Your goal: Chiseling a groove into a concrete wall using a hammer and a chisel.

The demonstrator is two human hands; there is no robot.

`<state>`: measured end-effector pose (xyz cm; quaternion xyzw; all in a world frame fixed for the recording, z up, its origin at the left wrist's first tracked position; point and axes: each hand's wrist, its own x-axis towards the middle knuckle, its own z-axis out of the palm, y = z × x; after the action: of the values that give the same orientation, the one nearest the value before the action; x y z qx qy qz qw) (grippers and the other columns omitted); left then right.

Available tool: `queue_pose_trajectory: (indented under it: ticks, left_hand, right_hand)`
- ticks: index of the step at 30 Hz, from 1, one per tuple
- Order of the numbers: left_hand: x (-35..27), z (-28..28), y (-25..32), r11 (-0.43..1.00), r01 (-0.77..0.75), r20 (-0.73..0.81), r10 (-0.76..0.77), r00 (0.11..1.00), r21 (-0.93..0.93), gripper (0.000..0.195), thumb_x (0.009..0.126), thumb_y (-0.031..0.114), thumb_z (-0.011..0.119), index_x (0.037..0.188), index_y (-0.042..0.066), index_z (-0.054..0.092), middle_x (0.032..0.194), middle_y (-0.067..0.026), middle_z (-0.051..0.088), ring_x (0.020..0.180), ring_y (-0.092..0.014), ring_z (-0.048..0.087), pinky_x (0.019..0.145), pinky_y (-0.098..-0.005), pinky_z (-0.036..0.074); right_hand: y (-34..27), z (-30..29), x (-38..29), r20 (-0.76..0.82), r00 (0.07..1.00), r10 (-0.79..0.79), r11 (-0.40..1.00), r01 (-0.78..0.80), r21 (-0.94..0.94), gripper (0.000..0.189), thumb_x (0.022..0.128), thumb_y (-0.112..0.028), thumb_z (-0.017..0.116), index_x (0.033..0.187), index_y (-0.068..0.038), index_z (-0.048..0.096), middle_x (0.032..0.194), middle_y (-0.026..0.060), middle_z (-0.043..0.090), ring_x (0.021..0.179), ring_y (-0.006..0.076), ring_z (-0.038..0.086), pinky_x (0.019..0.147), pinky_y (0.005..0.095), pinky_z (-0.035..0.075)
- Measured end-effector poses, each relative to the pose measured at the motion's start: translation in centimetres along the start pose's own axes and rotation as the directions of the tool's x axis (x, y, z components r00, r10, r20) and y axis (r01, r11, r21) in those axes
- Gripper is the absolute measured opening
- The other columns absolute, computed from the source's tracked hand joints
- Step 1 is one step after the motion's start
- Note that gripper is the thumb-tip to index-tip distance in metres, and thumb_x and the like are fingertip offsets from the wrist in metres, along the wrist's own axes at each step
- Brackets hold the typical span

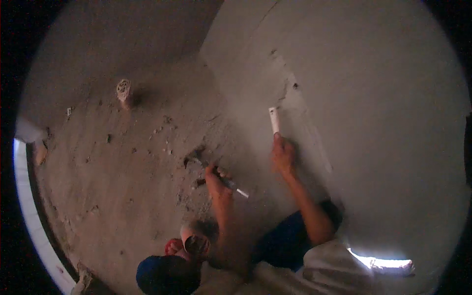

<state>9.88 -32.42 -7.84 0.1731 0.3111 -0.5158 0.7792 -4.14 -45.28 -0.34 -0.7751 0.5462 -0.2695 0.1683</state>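
Observation:
My left hand (220, 186) is wrapped around what looks like a claw hammer (194, 156), close to its dark head, above the dusty floor. The light end of the handle (242, 193) sticks out to the right of the fist. In my right hand (284, 155) is a narrow white strip or piece of pipe (273, 120), held at its lower end and pointing up along the plastered wall (376, 147). Its upper tip lies near a crack (284, 94) in the plaster. Whether the tip touches the wall, I cannot tell.
Rubble bits (167, 143) litter the floor (92, 184). A pipe stub with a stuffed end (124, 90) stands toward the far wall. By my knee (167, 274) is an open pipe end (197, 245) beside a red item (173, 246). A pale strip (40, 214) borders the left side.

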Motion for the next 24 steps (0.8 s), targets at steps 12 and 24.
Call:
queue_pose_trajectory:
  ticks: [12,24]
  left_hand:
    - [-3.5,-1.5,-0.3,0.998,0.047,-0.027,-0.046,0.999,0.037,0.016,0.083,0.024,0.049,0.073,0.015,0.042,0.057,0.0027,0.039,0.047,-0.011,0.038,0.044,-0.0286,0.035]
    - [-3.2,-0.8,1.3,1.000,0.016,-0.045,-0.017,0.999,-0.018,0.022,0.082,0.028,0.052,0.071,0.013,0.042,0.051,0.0008,0.041,0.041,-0.015,0.040,0.041,-0.0303,0.035]
  right_hand:
    - [-2.2,-4.0,-2.5,0.138,0.948,0.287,0.937,-0.308,0.167,0.047,0.088,-0.050,0.047,0.066,-0.009,0.045,0.052,-0.0035,0.038,0.044,0.0080,0.038,0.041,0.0244,0.032]
    - [-5.0,-3.9,-2.2,0.138,0.982,0.128,0.990,-0.119,-0.070,0.047,0.092,-0.044,0.041,0.081,-0.001,0.058,0.062,0.0104,0.048,0.055,0.0239,0.045,0.052,0.0373,0.037]
